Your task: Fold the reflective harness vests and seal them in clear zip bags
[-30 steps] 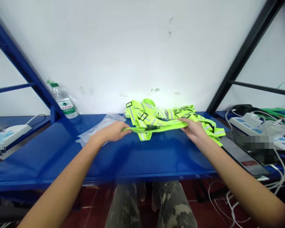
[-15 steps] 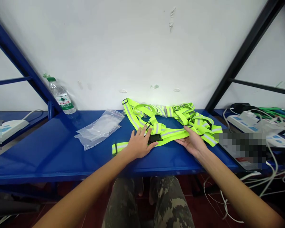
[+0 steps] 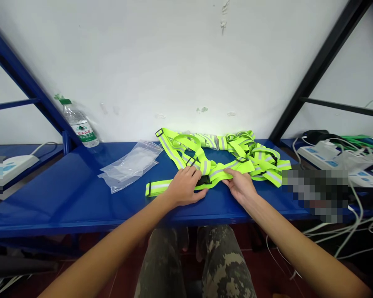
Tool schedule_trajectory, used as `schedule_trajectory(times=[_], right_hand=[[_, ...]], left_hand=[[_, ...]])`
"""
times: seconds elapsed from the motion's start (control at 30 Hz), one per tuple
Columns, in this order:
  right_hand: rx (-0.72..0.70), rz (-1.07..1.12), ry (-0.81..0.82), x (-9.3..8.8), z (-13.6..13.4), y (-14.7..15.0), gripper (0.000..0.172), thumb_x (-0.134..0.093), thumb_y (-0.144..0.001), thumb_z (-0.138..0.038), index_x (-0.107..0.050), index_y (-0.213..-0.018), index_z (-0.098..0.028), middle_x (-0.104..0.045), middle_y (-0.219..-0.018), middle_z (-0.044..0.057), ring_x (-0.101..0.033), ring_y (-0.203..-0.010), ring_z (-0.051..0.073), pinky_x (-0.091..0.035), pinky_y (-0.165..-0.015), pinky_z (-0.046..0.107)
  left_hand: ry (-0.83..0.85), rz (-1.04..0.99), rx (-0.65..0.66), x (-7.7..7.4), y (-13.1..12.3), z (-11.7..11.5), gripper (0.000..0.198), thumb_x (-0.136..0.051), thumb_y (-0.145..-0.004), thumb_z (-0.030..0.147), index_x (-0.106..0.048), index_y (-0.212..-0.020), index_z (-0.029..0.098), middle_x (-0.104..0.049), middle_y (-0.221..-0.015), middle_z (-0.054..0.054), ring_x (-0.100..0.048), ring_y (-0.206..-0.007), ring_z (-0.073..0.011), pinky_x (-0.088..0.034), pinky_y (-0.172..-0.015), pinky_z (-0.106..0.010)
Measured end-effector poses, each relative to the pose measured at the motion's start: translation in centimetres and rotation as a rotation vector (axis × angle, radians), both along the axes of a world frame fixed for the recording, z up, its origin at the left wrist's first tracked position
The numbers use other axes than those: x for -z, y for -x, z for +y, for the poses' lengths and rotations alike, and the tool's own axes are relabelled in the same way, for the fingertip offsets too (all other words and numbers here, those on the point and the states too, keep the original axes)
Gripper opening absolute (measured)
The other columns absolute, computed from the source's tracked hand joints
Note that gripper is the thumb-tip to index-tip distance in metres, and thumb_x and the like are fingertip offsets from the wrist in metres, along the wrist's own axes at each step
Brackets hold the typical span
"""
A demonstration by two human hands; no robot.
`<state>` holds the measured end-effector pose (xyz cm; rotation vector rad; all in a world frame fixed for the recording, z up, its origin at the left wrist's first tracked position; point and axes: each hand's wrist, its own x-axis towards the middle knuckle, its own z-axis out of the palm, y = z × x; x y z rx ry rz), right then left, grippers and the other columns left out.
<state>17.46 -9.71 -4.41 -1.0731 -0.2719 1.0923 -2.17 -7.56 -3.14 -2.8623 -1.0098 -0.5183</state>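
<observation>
In the middle of the frame, just above the table's front edge, I have both bare hands on a lime strap (image 3: pixel 219 171) with a pale stripe. My left hand (image 3: pixel 185 187) lies palm down over it, fingers bent and close together, with the thumb stretched toward the right of the frame; I cannot tell whether it grips or only presses. A black buckle (image 3: pixel 204 180) sits just beside its fingers, and the strap's end reaches out past the hand to the left, through a black slider (image 3: pixel 148 189). My right hand (image 3: pixel 240 185) is narrow, pinching the strap with the thumb on top and the fingers tucked below. Behind both hands, from the center to the right of center, I see a tangled heap (image 3: pixel 240 145) of the same lime webbing near the wall (image 3: pixel 136 62). Left of center, clear plastic (image 3: pixel 130 167) lies flat on the blue table (image 3: pixel 77 203), well apart from the heap. At the upper left a bottle (image 3: pixel 82 129) with a green cap leans a little. At the right edge I make out a white power strip (image 3: pixel 323 158) and loose cables (image 3: pixel 359 207); camouflage trousers (image 3: pixel 163 265) show at bottom center.
</observation>
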Motion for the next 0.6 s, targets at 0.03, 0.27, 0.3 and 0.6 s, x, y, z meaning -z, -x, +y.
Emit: schedule_trajectory(times=[0.03, 0.27, 0.3, 0.6], right_hand=[[0.002, -0.006, -0.009, 0.0, 0.0, 0.0, 0.027, -0.068, -0.065, 0.0, -0.062, -0.084, -0.018, -0.073, -0.079, 0.001, -0.073, -0.077, 0.021, -0.064, -0.076, 0.04], [-0.025, -0.022, -0.055, -0.2, -0.4, 0.4, 0.021, -0.06, -0.067, -0.003, -0.059, -0.082, -0.018, -0.068, -0.076, -0.001, -0.071, -0.078, 0.019, -0.063, -0.076, 0.035], [-0.033, -0.024, -0.069, -0.3, -0.5, 0.5, 0.022, -0.061, -0.067, -0.003, -0.058, -0.082, -0.018, -0.067, -0.075, -0.002, -0.071, -0.079, 0.019, -0.063, -0.076, 0.035], [-0.045, -0.206, -0.152, 0.9, 0.2, 0.5, 0.037, -0.079, -0.049, -0.007, -0.058, -0.077, -0.018, -0.072, -0.079, 0.003, -0.071, -0.085, 0.024, -0.061, -0.078, 0.037]], left_hand=[[0.025, -0.026, 0.018, 0.1, 0.1, 0.1, 0.047, -0.053, -0.087, 0.061, -0.056, -0.103, 0.017, -0.061, -0.106, -0.013, -0.055, -0.1, -0.0283, -0.046, -0.088, -0.041], [0.031, -0.057, 0.045, 0.5, 0.0, -0.4, 0.036, -0.051, -0.092, 0.051, -0.058, -0.103, 0.018, -0.061, -0.108, -0.012, -0.054, -0.105, -0.0278, -0.044, -0.092, -0.041], [0.023, -0.04, 0.042, 0.5, -0.1, -0.5, 0.034, -0.051, -0.092, 0.048, -0.06, -0.106, 0.018, -0.061, -0.109, -0.012, -0.053, -0.107, -0.0285, -0.044, -0.093, -0.042], [0.036, 0.088, 0.047, -0.2, -2.5, 0.0, 0.069, -0.056, -0.08, 0.032, -0.043, -0.147, 0.018, -0.039, -0.154, -0.015, -0.025, -0.146, -0.0392, -0.015, -0.118, -0.061]])
